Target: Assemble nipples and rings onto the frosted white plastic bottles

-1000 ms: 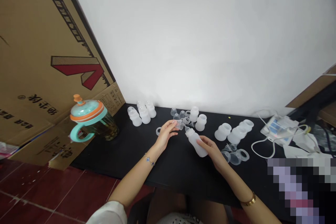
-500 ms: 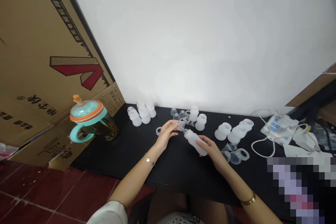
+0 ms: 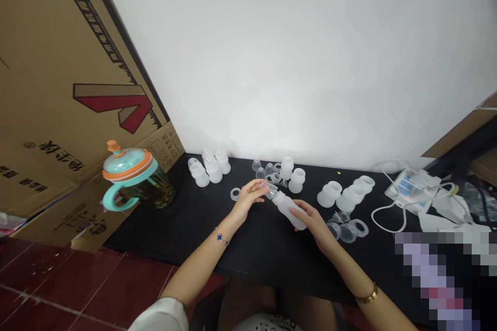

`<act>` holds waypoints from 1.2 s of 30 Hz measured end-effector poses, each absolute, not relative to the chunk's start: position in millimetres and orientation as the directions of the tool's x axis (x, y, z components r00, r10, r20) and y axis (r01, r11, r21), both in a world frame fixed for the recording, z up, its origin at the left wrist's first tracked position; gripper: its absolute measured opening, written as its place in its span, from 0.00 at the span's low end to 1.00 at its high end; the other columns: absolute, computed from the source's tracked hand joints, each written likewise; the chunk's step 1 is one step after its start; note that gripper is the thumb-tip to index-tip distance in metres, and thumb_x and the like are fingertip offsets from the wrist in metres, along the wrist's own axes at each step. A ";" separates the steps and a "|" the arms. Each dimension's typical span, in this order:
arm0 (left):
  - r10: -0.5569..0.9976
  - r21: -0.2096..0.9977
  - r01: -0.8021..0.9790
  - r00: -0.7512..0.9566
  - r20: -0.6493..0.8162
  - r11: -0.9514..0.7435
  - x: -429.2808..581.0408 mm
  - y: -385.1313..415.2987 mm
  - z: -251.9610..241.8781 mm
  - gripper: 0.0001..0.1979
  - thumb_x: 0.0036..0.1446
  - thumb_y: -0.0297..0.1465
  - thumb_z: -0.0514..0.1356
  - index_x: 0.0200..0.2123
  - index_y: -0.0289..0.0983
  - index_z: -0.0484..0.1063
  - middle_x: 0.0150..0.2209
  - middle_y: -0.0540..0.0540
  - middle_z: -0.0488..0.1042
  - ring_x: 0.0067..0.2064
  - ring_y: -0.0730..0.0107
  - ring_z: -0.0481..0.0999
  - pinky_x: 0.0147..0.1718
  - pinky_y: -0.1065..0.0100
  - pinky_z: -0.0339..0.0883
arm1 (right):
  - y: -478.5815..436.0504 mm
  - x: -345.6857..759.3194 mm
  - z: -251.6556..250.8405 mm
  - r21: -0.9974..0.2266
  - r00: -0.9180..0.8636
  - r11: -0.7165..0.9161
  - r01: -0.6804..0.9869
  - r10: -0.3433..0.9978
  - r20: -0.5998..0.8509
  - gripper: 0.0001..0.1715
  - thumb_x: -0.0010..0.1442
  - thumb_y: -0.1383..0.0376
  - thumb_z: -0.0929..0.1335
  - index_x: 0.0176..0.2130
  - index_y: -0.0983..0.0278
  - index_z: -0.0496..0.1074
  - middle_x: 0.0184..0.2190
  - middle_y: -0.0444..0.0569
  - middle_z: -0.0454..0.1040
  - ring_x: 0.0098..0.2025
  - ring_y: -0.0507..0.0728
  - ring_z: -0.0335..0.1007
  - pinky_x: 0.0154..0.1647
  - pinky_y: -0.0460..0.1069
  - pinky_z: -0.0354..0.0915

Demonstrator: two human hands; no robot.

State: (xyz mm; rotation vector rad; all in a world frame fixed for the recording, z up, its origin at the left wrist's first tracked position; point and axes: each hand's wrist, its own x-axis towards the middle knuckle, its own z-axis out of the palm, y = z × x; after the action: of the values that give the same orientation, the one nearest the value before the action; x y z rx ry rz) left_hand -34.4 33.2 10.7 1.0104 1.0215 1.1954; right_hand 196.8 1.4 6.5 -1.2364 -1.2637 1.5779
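My right hand [image 3: 306, 217] is wrapped round a white baby bottle [image 3: 288, 209], tilted with its top toward the upper left. My left hand [image 3: 250, 197] pinches a clear bottle cap [image 3: 268, 189], which sits over the teat end of that bottle; how firmly it is seated I cannot tell. A loose white ring [image 3: 235, 194] lies just left of my left hand. Behind my hands are several clear teats and caps [image 3: 261, 171] and two open white bottles [image 3: 297, 180]. To the right of my right hand lie more clear caps and rings [image 3: 348, 232].
Several capped bottles [image 3: 213, 169] stand at the back left, several open bottles [image 3: 330, 194] at the right. A large jug [image 3: 132, 173] stands beside cardboard boxes [image 3: 42, 88] at the left. White cables and a device [image 3: 411, 189] occupy the table's [image 3: 182, 232] right end.
My left hand has brought the clear cap down and right, from apart from the bottle's teat to over it. The bottle in my right hand has hardly moved.
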 end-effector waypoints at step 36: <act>0.991 0.963 -0.255 0.121 -0.059 0.089 -32.7 31.2 14.8 0.22 0.48 0.39 0.71 0.46 0.37 0.77 0.46 0.41 0.79 0.42 0.63 0.78 0.32 0.72 0.70 | 1.4 195.0 9.2 -0.973 -0.229 -0.227 0.037 0.946 -0.230 0.27 0.51 0.46 0.74 0.44 0.60 0.77 0.34 0.47 0.77 0.30 0.57 0.71 0.25 0.49 0.65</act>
State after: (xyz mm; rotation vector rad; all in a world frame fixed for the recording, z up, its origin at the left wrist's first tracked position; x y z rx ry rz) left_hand -32.7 31.2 14.8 1.0136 0.9705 1.1863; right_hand 195.0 1.4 9.2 -1.2683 -1.2707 1.5539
